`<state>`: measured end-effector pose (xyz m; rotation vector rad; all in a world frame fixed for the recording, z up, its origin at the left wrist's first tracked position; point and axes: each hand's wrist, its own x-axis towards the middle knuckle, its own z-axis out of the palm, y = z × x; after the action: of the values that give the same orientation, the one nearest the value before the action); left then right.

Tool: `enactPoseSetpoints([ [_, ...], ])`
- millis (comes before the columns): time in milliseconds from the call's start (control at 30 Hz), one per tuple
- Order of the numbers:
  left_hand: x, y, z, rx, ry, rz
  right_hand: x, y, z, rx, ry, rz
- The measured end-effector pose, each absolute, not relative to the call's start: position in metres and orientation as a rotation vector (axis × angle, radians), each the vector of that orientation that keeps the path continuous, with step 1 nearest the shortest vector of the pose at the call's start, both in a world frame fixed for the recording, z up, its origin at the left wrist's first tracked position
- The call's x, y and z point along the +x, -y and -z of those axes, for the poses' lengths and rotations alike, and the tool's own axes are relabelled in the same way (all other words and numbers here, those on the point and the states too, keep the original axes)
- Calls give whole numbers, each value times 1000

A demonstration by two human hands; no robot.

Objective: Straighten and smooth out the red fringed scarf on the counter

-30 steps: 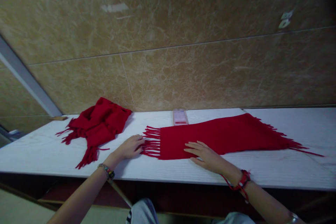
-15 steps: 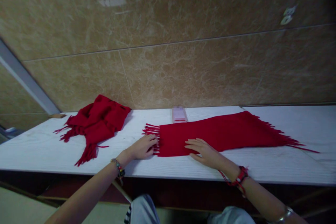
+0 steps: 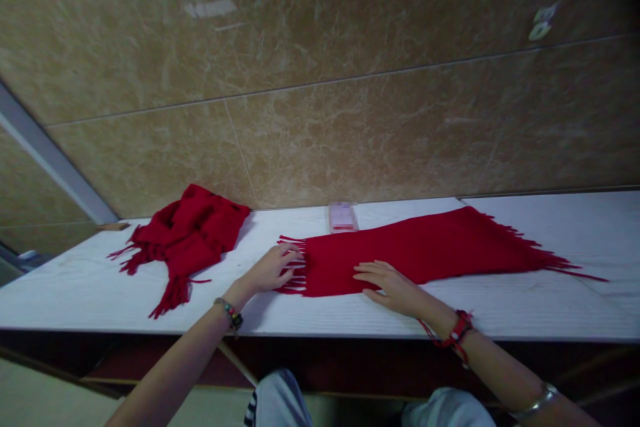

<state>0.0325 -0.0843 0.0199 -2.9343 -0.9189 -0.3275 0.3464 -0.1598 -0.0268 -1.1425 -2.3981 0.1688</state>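
A red scarf (image 3: 430,247) lies spread lengthwise across the white tabletop, with a fringe at each end. Over its left fringe is my left hand (image 3: 276,268), fingers apart and bent a little at the tassels. I cannot make out any strand gripped in it. My right hand (image 3: 387,287) rests flat on the scarf near its front edge, fingers stretched to the left. Further left a second red scarf (image 3: 197,227) sits crumpled in a heap, its tassels trailing toward the front.
Behind the spread scarf, by the tiled wall (image 3: 350,140), is a small pinkish packet (image 3: 343,217), partly blurred. The white tabletop (image 3: 550,307) ends at a front edge above dark open shelving. A small brown piece (image 3: 113,226) lies at the back left corner.
My left hand has shifted slightly up over the fringe, its fingers now more spread. My right hand stays on the scarf. The view has tilted a little.
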Motion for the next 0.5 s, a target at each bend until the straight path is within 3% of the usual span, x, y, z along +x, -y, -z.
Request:
enactPoseSetpoints([
  [167,63,65,4,-2932,1043,300,346,161,22,-1161,2410,-181],
  [500,-6,51,20,-2639,1659,78,347,162,18,-1158,2379,-140],
])
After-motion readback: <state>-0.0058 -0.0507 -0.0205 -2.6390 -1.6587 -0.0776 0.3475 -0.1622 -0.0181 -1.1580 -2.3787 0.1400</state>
